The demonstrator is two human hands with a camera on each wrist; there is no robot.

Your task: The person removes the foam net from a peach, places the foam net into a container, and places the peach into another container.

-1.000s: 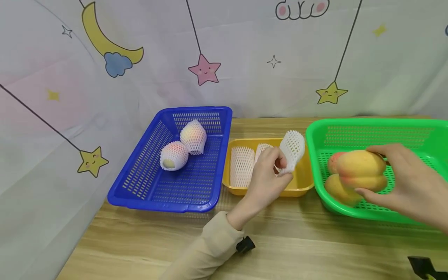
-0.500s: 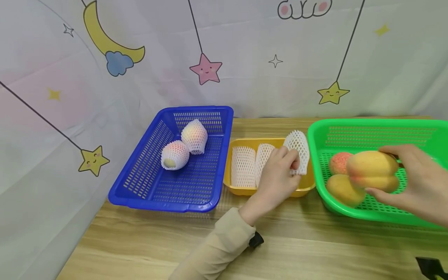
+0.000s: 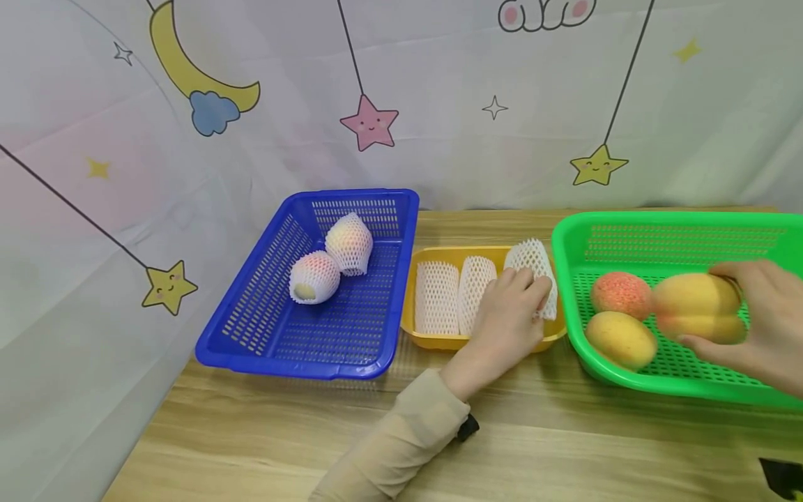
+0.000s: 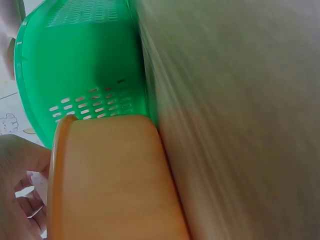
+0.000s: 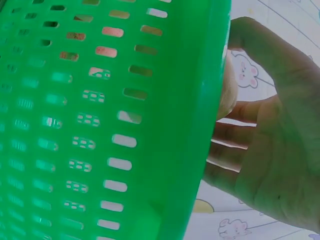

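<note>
My left hand (image 3: 507, 333) is over the yellow tray (image 3: 433, 344), its curled fingers holding a white foam net sleeve (image 3: 529, 256) at the tray's right end. Two more foam net sleeves (image 3: 437, 298) lie to the left of it. In the green basket (image 3: 677, 219), my right hand (image 3: 770, 322) grips a yellow fruit (image 3: 693, 296) with a pink blush and a lengthwise groove, thumb below and fingers above. Beside it rest a red speckled fruit (image 3: 621, 294) and a smooth yellow, mango-like fruit (image 3: 622, 339). In the right wrist view the basket wall hides most of the gripped fruit.
On the left stands a blue basket (image 3: 295, 367) with two fruits in foam nets (image 3: 348, 244) inside. The wooden table (image 3: 564, 446) runs along the front. A patterned cloth (image 3: 439, 70) hangs behind.
The left hand has moved right and lowered the foam net sleeve into the tray's right end. The right hand has shifted right with the grooved yellow fruit, uncovering the red speckled one.
</note>
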